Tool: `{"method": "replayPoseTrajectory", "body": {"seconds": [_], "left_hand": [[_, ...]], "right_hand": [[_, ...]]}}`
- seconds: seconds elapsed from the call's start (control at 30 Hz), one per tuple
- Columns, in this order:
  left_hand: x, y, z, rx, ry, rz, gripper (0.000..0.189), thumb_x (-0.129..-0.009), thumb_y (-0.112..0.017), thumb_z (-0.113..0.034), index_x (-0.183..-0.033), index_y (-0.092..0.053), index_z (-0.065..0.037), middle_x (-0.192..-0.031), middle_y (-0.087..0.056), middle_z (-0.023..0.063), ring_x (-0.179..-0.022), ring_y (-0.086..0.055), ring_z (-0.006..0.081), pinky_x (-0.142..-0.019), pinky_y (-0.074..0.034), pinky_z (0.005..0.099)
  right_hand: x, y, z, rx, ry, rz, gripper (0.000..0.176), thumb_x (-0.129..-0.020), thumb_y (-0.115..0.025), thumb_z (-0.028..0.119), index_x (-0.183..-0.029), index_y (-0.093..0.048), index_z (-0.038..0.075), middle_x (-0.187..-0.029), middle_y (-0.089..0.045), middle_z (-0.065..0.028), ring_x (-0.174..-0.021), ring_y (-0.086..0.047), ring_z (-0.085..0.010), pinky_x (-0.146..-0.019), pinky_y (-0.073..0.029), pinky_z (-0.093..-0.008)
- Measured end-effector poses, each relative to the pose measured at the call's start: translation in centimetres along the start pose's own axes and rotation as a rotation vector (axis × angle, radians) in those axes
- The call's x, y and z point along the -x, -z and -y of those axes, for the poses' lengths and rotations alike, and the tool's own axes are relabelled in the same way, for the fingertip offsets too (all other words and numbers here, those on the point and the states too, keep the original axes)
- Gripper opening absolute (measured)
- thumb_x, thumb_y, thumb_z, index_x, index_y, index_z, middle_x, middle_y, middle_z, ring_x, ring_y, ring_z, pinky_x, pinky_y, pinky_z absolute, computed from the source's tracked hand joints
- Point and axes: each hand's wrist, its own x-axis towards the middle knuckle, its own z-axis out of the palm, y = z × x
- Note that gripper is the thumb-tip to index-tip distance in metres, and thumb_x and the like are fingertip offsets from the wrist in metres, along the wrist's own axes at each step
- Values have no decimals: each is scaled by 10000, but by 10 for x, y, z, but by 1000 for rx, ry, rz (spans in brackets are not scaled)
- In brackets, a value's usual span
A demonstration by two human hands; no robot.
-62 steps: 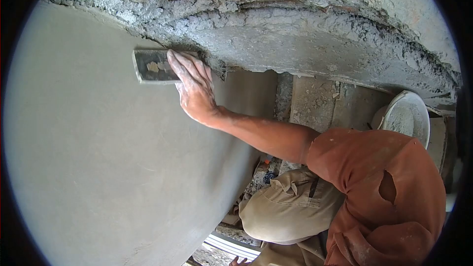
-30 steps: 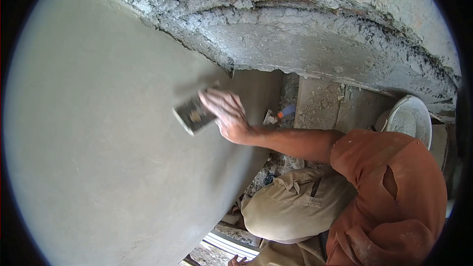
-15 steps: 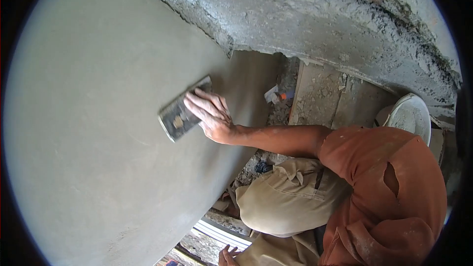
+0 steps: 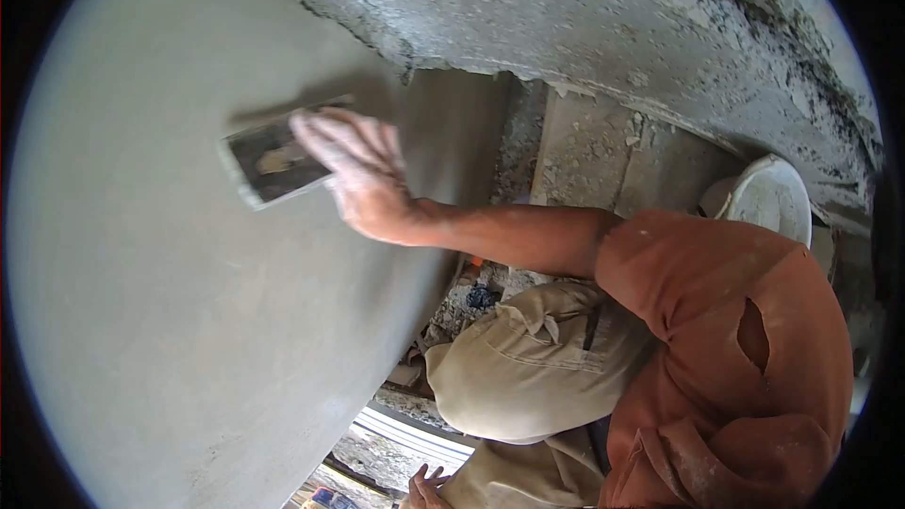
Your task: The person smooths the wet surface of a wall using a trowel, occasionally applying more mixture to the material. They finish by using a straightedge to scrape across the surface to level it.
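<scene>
My right hand (image 4: 366,174), dusted pale on the fingers, is closed on a rectangular plastering trowel (image 4: 253,153). Dark, with light edges and a tan patch near its middle, the trowel lies against a smooth grey plastered wall (image 4: 179,302). The fingers cover its right-hand part, and its handle is not visible. At the bottom of the view, beside my trousered knee, my left hand (image 4: 424,488) shows only partly. Its fingers are apart and nothing shows in them.
A rough concrete ledge (image 4: 584,28) runs across the top, over dusty boards (image 4: 589,146) strewn with crumbs. On the right, a white bucket (image 4: 773,193) stands behind my shoulder. Rubble with a dark crumpled scrap (image 4: 483,296) lies between the wall and my knee.
My right hand has moved the trowel up and left along the wall, and the trowel has turned flatter. My left hand remains by the knee. The view has shifted slightly.
</scene>
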Motion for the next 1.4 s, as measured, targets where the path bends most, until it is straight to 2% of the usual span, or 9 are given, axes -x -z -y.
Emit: {"method": "replayPoseTrajectory", "body": {"seconds": [0.23, 0.37, 0.43, 0.53, 0.67, 0.77, 1.1, 1.27, 1.4], "left_hand": [[-7, 12, 21, -61, -48, 48, 645, -1026, -342, -539, -1387, -437, -13, -1151, -659, 238, -882, -660, 252, -767, -524, 358], [-18, 37, 55, -223, -15, 77, 638, -1045, -278, -519, -1416, -388, -11, -1183, -653, 219, -879, -667, 257, -716, -532, 344], [-16, 43, 58, -436, -203, 159, 656, -1047, -249, -523, -1445, -336, -10, -1198, -649, 212, -907, -667, 254, -717, -538, 333], [-16, 40, 48, -167, 16, 169, 679, -1044, -261, -527, -1444, -337, 17, -1213, -633, 251, -886, -677, 281, -739, -558, 348], [-14, 31, 34, -97, 21, 139, 700, -1035, -296, -543, -1453, -317, 19, -1284, -555, 340, -922, -683, 310, -730, -568, 364], [-18, 36, 33, -133, 89, 164, 686, -1041, -308, -525, -1456, -312, 21, -1292, -537, 358, -925, -684, 311, -718, -568, 356], [-16, 51, 61, -66, 157, 85, 605, -1062, -323, -442, -1454, -325, 19, -1255, -560, 352, -896, -681, 315, -758, -564, 370], [-24, 67, 91, -166, 220, -33, 577, -1068, -331, -413, -1443, -348, 26, -1231, -578, 344, -903, -677, 318, -778, -561, 377], [-9, 4, -13, -61, -93, 49, 491, -1061, -407, -344, -1314, -497, 67, -1038, -663, 278, -964, -649, 311, -840, -537, 385]], "right_hand": [[127, -17, 19, -36, 250, 289, 628, -833, -593, -33, -1414, -523, 195, -1498, -449, 29, -1343, -422, -198, -1087, -334, -443], [183, 33, -17, -221, 91, 610, 614, -873, -578, -19, -1448, -473, 166, -1438, -504, -4, -1294, -465, -215, -1090, -361, -435], [191, 46, -49, -351, -256, 436, 497, -941, -514, 12, -1431, -465, 73, -1406, -521, -102, -1282, -487, -255, -1099, -355, -438], [175, 50, -107, -128, -1054, 140, 412, -1023, -470, 170, -1395, -465, -7, -1339, -550, -208, -1269, -506, -285, -1080, -379, -390], [162, 37, -217, -318, -1278, -227, 408, -1019, -506, 251, -1356, -474, 23, -1297, -587, -96, -1175, -524, -215, -987, -430, -380], [194, 0, -313, -376, -1277, -185, 448, -1010, -510, 227, -1409, -430, 39, -1354, -561, -96, -1246, -494, -217, -1009, -421, -384], [130, -34, -352, -412, -1387, -109, 555, -997, -535, 268, -1480, -359, 58, -1373, -549, -117, -1214, -529, -214, -994, -427, -342], [117, -40, -237, -245, -1372, -150, 594, -1015, -487, 316, -1510, -305, 43, -1469, -473, -160, -1329, -470, -258, -1089, -371, -335], [123, -32, -133, -349, -1479, -5, 612, -1018, -470, 328, -1522, -276, 40, -1518, -393, -194, -1393, -393, -275, -1137, -315, -349]]}}
